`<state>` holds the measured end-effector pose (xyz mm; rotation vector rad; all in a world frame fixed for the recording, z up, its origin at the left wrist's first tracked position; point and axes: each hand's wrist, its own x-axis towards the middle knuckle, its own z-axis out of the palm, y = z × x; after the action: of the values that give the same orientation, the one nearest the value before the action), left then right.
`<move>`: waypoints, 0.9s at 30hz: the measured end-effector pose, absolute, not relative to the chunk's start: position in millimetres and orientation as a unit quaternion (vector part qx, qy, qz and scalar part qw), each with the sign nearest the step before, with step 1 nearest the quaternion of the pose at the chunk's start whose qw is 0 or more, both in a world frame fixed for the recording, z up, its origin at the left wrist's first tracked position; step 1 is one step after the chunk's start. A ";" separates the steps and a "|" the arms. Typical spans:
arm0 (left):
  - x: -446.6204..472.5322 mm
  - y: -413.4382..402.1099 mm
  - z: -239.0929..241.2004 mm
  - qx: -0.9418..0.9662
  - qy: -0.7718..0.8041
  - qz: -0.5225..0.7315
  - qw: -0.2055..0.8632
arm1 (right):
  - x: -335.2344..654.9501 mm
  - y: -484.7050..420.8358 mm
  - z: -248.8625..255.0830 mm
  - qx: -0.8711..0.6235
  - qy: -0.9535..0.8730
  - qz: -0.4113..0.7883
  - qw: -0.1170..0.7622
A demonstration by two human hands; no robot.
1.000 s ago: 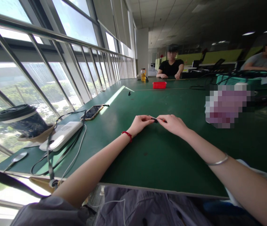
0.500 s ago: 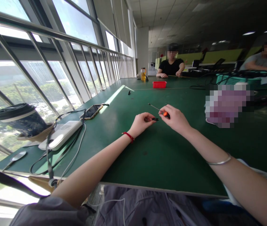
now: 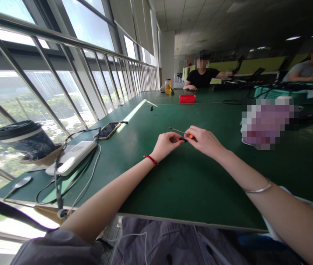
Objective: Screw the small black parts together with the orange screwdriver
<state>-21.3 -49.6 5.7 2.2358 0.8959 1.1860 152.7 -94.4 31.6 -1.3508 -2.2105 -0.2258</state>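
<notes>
My left hand [image 3: 166, 144], with a red string on its wrist, pinches a small black part [image 3: 183, 139] just above the green table [image 3: 173, 176]. My right hand [image 3: 204, 141] is closed round a thin screwdriver [image 3: 180, 132] with an orange handle. Its metal shaft points left, over my left fingers. The two hands meet at the small part in the middle of the table.
At the left lie a phone [image 3: 107, 130], a white power bank [image 3: 72, 157] with cables, a lidded dark cup [image 3: 25, 141] and a spoon [image 3: 18, 185]. A red tray [image 3: 187, 98] and a yellow jar [image 3: 168, 87] stand far back, near a seated person [image 3: 203, 75]. Another person [image 3: 309, 70] sits at the right.
My right hand lifted the screwdriver away from the small part, then brought it back down to my left fingers. The far person's arm has stretched out to the right.
</notes>
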 end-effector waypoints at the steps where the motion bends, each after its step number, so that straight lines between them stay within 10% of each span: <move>1: -21.4 -49.7 5.7 0.811 0.326 0.429 0.226 | 152.9 -94.1 31.3 -0.501 -0.820 -0.081 0.266; 27: -21.2 -49.5 4.4 0.812 0.345 0.423 0.209 | 151.5 -90.7 24.9 -0.492 -0.831 -0.066 0.252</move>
<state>-21.2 -49.5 4.4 2.2587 0.9601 1.1758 151.5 -90.7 24.9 -1.3370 -2.2607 -0.1795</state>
